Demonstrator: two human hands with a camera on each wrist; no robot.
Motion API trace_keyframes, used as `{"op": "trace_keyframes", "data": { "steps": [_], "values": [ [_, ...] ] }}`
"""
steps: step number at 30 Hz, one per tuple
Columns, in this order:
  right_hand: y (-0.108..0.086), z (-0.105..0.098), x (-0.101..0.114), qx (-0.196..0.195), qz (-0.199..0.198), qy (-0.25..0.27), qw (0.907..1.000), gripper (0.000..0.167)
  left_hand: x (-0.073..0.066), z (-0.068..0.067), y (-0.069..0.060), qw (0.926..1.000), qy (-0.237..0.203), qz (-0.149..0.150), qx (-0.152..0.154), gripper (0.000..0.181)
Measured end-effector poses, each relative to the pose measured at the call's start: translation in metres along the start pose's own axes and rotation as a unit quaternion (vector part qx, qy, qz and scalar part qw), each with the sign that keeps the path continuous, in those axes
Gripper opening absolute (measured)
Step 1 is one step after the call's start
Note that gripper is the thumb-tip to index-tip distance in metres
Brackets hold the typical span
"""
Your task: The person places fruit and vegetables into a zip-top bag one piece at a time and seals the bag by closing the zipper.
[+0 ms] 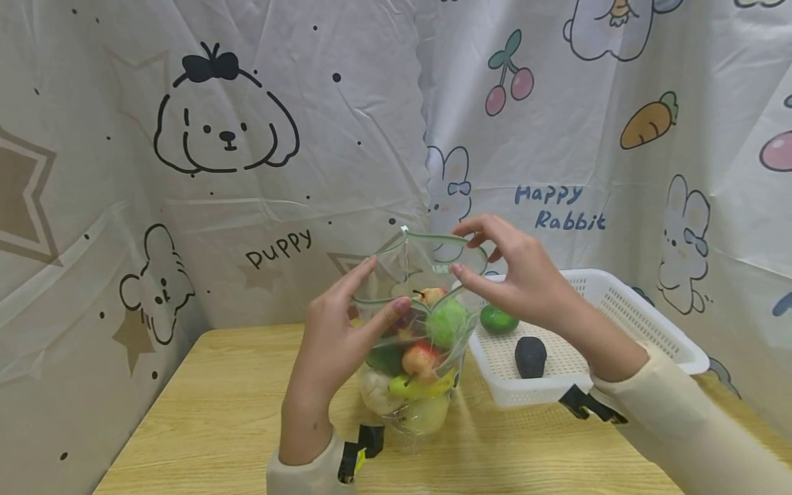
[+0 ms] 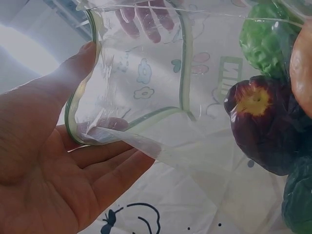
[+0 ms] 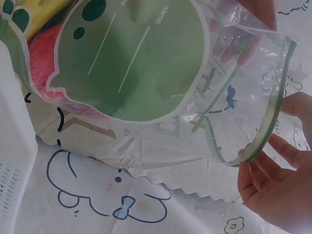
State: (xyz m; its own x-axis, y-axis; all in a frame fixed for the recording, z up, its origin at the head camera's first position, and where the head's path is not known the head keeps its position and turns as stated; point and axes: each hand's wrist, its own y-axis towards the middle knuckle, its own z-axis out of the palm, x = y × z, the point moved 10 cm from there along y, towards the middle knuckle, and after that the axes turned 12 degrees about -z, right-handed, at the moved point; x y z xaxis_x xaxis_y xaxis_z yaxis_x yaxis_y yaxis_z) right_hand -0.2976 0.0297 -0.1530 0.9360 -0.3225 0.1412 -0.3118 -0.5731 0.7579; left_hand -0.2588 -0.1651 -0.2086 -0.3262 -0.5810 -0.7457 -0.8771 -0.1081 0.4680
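A clear zip bag (image 1: 442, 238) with a green-edged mouth stands on the table, bulging with several fruits and vegetables. Through its plastic I see a knobbly light green piece (image 1: 447, 324), a red-and-yellow fruit (image 1: 423, 360) and, in the left wrist view, a dark purple piece (image 2: 258, 131). My left hand (image 1: 334, 337) holds the left end of the mouth, thumb along the near rim and fingers outside. My right hand (image 1: 516, 265) grips the right end, its bent fingers and thumb at the rim. The mouth is spread apart between both hands.
Right of the bag stands a white plastic basket (image 1: 538, 395) holding a green fruit (image 1: 498, 320) and a dark avocado-like piece (image 1: 531, 357). Underneath is a wooden table (image 1: 210, 412). A printed white cloth (image 1: 346, 137) hangs behind and at both sides.
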Motion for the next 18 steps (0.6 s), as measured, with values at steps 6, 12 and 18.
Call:
{"op": "trace_keyframes", "data": {
  "steps": [6, 12, 18],
  "values": [
    [-0.003, -0.005, -0.001, -0.005, 0.004, -0.009, 0.9999, 0.038, 0.002, -0.001, -0.001, 1.0000, -0.001, -0.007, 0.000, 0.072],
    [-0.016, -0.024, -0.006, -0.041, 0.025, -0.028, 0.9985, 0.036, 0.003, -0.001, -0.001, 1.0000, 0.000, -0.010, 0.001, 0.073],
    [-0.068, -0.030, -0.037, -0.063, 0.127, -0.040, 0.9891, 0.041, 0.001, -0.002, -0.001, 1.0000, -0.002, -0.004, 0.000, 0.073]
  ]
}}
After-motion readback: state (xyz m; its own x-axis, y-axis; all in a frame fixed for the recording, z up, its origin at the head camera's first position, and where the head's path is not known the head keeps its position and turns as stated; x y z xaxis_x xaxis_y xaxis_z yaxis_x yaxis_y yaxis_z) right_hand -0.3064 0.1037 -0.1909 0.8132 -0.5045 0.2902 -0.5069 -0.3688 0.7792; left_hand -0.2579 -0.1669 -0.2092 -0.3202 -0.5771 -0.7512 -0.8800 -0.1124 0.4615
